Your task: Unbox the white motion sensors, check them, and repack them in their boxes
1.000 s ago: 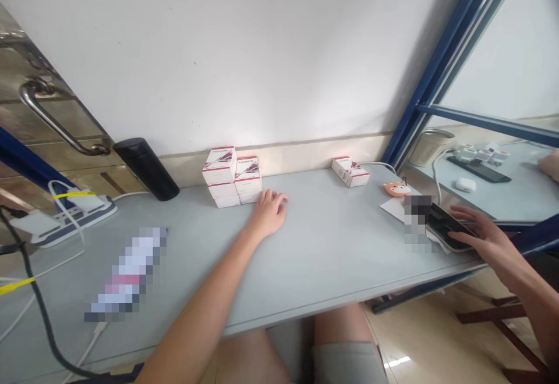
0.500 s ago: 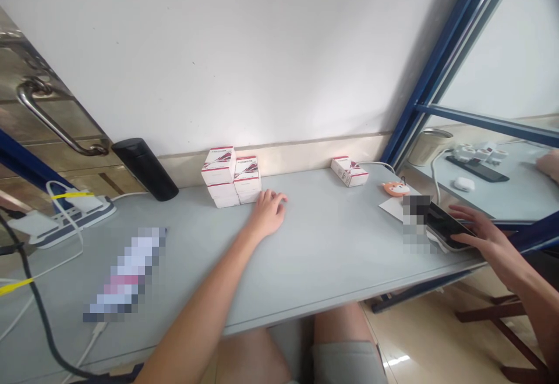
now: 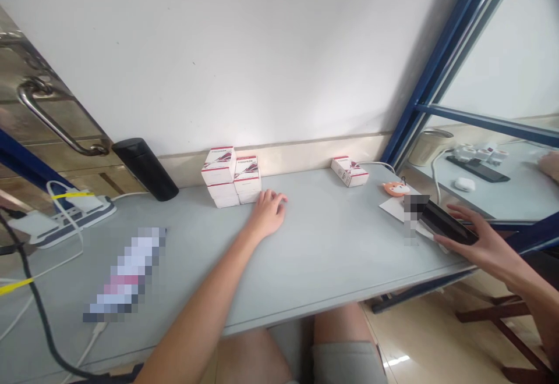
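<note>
My left hand (image 3: 269,215) rests palm down on the grey desk, its loosely bent fingers a little apart and holding nothing. Its fingertips lie beside the stacked small white-and-red boxes (image 3: 225,177). At the far right, my right hand (image 3: 484,238) grips a black phone (image 3: 452,221), thumb along the near edge and fingers over the far edge. Under the phone lies white paper (image 3: 391,208), part of it blurred out. An orange-and-white animal-shaped case (image 3: 396,188) sits just behind the paper.
Another white-and-red box (image 3: 349,171) stands by the wall. At left are a black bottle (image 3: 146,169), a pixelated phone-like object (image 3: 126,273) on a cable, and a power strip (image 3: 74,221) with cords. A blue-framed glass partition (image 3: 480,116) bounds the desk at right.
My right hand has shifted slightly left and closed around the phone, whose near edge now looks raised and tilted. My left hand and the boxes have stayed put.
</note>
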The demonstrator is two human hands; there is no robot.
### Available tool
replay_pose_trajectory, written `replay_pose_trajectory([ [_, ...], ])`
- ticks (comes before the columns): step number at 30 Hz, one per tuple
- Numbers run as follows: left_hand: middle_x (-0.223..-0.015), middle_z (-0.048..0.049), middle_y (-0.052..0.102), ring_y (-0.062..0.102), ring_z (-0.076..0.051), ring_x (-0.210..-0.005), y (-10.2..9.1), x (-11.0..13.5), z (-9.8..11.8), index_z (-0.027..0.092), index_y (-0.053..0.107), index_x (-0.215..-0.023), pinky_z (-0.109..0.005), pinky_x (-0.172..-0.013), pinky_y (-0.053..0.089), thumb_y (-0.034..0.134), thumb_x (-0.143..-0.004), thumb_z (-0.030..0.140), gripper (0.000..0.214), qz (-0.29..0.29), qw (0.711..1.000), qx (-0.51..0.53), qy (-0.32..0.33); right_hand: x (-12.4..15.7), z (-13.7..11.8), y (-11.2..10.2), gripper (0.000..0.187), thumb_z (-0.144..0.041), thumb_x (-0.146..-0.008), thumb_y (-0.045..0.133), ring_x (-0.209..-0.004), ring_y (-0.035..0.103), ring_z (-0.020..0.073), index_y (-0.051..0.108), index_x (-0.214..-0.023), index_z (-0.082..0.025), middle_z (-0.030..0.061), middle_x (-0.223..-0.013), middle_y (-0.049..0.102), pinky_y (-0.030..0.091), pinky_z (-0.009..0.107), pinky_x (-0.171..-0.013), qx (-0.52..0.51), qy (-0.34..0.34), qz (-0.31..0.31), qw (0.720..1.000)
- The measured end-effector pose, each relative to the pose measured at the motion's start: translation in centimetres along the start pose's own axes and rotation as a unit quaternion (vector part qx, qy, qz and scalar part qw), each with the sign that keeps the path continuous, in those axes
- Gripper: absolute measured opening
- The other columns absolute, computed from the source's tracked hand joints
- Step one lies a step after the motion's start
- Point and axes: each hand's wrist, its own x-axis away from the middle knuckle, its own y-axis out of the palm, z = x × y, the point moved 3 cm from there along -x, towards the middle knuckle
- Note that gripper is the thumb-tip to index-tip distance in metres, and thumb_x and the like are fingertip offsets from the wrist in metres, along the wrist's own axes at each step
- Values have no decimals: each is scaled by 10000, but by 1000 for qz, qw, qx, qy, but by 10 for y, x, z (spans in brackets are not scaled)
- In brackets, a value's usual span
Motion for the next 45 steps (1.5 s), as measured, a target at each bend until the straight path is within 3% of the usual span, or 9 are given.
replay_pose_trajectory([
  [3,-1133,-94,536,489,-281,-1104,0,0,0,247,669,-1186,-474,-1089,446,490,-977,133,297,1,1000,-2,3,1,-7,3,949,-669,-656,846,-1250,651,401,528,-1484,-331,92,-1404,653,511,504,-1117,6,-34,-7,999],
  [7,-1126,-97,534,489,-283,-1097,0,0,0,241,671,-1181,-478,-1089,448,483,-978,131,298,2,1000,-3,2,3,-24,1,885,-646,-700,788,-1305,605,415,544,-1482,-313,112,-1381,649,473,546,-1148,60,-90,53,993],
  [13,-1128,-90,536,489,-286,-1118,-2,0,2,253,669,-1176,-489,-1097,447,488,-975,136,295,-1,1000,3,-3,8,-48,-1,824,-645,-745,714,-1335,580,421,544,-1479,-314,127,-1401,630,489,563,-1130,89,-107,63,988],
  [18,-1118,-88,536,495,-280,-1088,-1,-1,0,255,672,-1171,-487,-1088,456,493,-972,140,291,1,1000,5,0,4,-34,0,783,-633,-739,734,-1287,625,399,548,-1436,-328,99,-1361,660,505,567,-1117,87,-93,57,990],
  [23,-1110,-84,531,498,-277,-1088,-1,0,0,259,672,-1173,-477,-1083,458,501,-967,135,294,4,1000,8,0,1,-16,3,524,-634,-811,672,-1367,588,371,671,-1229,-318,77,-1508,558,413,527,-1222,121,-130,44,983],
  [28,-1112,-91,534,493,-281,-1094,-1,-1,1,247,672,-1172,-482,-1089,449,491,-975,135,290,0,1000,9,-1,-1,-15,2,740,-639,-731,766,-1219,663,385,575,-1361,-302,101,-1292,670,510,535,-1103,73,-67,55,993],
  [30,-1112,-91,532,492,-283,-1107,-1,-1,2,249,669,-1174,-479,-1083,452,490,-975,134,291,0,1000,9,-2,-3,-16,2,779,-652,-712,779,-1226,653,392,570,-1380,-311,95,-1293,671,514,548,-1086,55,-58,44,996],
  [40,-1125,-95,534,490,-292,-1125,-2,-1,2,252,672,-1173,-489,-1095,445,498,-978,151,281,-7,1000,11,-10,2,-32,0,778,-665,-751,726,-1352,562,422,571,-1418,-294,129,-1383,647,460,572,-1142,65,-107,65,990],
  [45,-1129,-98,530,492,-289,-1121,-3,-1,2,242,671,-1180,-486,-1094,450,486,-983,148,286,-12,1000,10,-10,1,-25,3,718,-623,-784,708,-1353,566,399,575,-1409,-295,115,-1374,653,438,572,-1171,68,-139,80,985],
])
